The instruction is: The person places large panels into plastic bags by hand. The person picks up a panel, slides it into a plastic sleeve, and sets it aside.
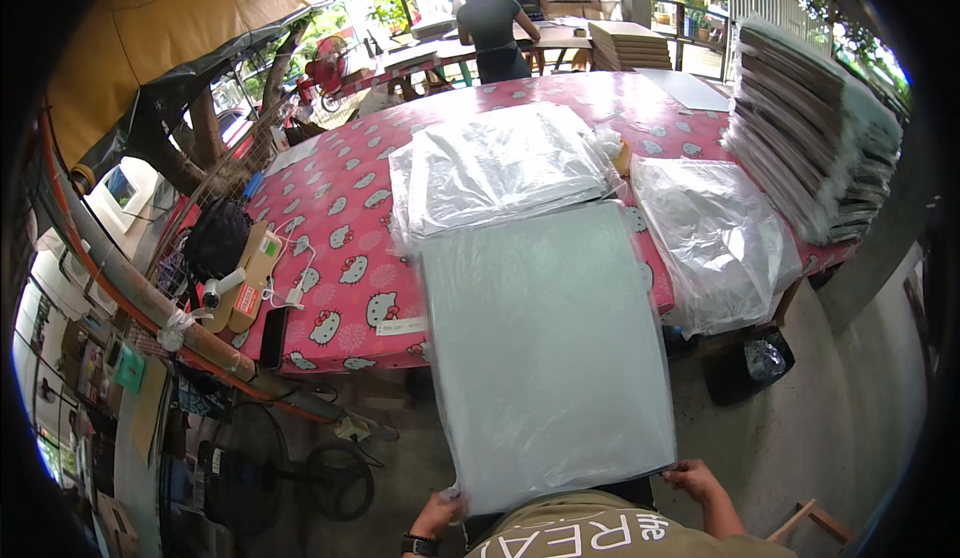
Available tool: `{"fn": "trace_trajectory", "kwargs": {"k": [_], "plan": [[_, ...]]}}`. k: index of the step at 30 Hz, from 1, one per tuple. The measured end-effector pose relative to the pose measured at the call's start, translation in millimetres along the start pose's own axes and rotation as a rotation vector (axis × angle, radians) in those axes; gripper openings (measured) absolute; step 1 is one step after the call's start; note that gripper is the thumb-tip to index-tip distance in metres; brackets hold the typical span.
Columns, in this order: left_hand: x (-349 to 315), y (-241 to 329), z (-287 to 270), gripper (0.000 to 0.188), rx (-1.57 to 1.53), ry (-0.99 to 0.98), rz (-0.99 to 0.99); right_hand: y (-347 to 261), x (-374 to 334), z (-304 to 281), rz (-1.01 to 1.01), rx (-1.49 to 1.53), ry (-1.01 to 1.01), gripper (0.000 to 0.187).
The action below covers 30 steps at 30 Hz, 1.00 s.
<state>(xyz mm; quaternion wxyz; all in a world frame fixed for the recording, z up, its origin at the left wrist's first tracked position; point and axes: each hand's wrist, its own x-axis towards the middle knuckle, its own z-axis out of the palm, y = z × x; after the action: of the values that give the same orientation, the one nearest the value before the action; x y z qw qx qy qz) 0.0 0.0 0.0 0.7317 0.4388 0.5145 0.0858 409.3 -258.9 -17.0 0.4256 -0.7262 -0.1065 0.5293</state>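
The head view comes from the left one of two fisheye cameras worn side by side on the person's head, facing forward and tilted down. Nearest the lens, the shirt front (590, 528) crosses the lower edge, with the left hand (440, 512) and right hand (697, 480) close by. The plastic-covered sheet (550, 348) fills the middle; the counter (335, 303) recedes toward a distant person (489, 30) at the top. The metal pole (216, 352) bends along the dark round rim.
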Motion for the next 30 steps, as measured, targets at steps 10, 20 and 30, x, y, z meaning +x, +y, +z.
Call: {"fn": "trace_trajectory", "kwargs": {"k": [10, 20, 30], "plan": [[-16, 82, 69, 0.011, -0.269, -0.22, 0.28, -26, -12, -8, -0.131, 0.272, -0.307, 0.038], [-3, 71, 113, 0.012, -0.403, -0.258, 0.247, -79, -38, 77, -0.685, 0.915, -0.387, 0.062], [22, 66, 136, 0.025, 0.509, -1.006, 0.302, -102, -41, 61, -0.738, 0.788, 0.747, 0.035]]}}
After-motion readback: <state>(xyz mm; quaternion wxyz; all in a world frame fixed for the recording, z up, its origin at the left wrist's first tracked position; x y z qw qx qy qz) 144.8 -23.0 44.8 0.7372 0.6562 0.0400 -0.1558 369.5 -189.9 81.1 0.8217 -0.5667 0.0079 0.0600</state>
